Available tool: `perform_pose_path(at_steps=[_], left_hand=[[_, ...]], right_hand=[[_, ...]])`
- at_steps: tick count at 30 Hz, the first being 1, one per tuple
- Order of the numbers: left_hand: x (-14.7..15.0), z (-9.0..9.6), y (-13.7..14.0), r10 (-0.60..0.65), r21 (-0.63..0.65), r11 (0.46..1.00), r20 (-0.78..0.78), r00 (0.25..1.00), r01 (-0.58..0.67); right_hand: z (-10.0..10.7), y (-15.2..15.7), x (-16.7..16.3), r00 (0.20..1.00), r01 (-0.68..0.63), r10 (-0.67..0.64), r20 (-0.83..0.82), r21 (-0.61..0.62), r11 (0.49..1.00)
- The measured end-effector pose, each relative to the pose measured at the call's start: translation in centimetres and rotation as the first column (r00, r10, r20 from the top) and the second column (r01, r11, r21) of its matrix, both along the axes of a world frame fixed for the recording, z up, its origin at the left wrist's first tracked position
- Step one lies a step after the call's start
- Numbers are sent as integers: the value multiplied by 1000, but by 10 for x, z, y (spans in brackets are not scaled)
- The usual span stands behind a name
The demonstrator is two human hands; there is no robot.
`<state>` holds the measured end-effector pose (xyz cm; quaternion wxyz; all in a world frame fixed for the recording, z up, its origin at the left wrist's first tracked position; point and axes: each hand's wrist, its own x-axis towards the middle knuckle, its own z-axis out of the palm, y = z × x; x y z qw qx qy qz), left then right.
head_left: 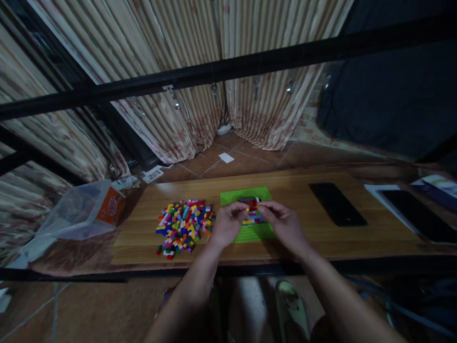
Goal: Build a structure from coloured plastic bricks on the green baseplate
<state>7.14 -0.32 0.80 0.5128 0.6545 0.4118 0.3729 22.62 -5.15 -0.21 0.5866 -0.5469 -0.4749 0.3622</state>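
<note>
A bright green studded baseplate [254, 234] lies on the wooden board, with rows of coloured building bricks [253, 220] built up on its middle. Over its left part, my left hand [228, 224] is closed in a pinch, a small yellow brick [247, 208] at its fingertips. My right hand [283, 223] reaches in from the other side, thumb and forefinger pinched together above the bricks; what it grips is too small to make out. Both hands partly cover the baseplate. Left of my left hand spreads a loose pile of mixed small bricks [185, 224].
A black phone-like slab [337, 204] rests on the wooden board [285, 183], right of the baseplate. Farther right lies another dark flat device [421, 214] on white paper. A clear plastic tub [76, 209] with an orange label lies at the left. A black bar [200, 74] crosses beyond the board.
</note>
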Motion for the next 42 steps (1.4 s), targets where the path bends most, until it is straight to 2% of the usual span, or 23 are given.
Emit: perform_pose_path(at_steps=[2,5,13,16,19,23,27,32,38,42], left_hand=[[5,1,-6,-13,-50,999,74,997,16],[8,2,-9,1,-39,999,96,995,3],[14,-1,-17,6,159,987,-22,1000,-3],[11,-3,-12,28,170,985,-41,999,-20],[3,-6,-3,79,153,986,-61,995,-69],[-7,-7,6,141,161,980,-146,979,-117],[-10,-7,6,127,148,984,-200,972,-98],[-10,-3,3,100,124,990,-229,968,-73],[-12,-4,4,75,144,989,-269,960,-37],[-13,-8,5,67,171,985,-279,958,-20]], right_hand=[[0,-1,-6,998,-56,57,-25,14,998],[-2,-1,-10,993,-96,97,-70,15,995],[1,-3,-6,994,-80,74,-78,-84,993],[-1,-3,4,998,-58,59,8,-88,994],[-6,-3,16,981,15,-1,193,-72,997],[-9,-7,23,883,-26,37,468,-31,999],[-9,-9,19,777,-103,88,624,-11,995],[-20,-4,16,723,-80,54,688,6,997],[-27,1,15,720,10,-12,694,8,1000],[-26,1,13,732,17,-18,681,8,1000]])
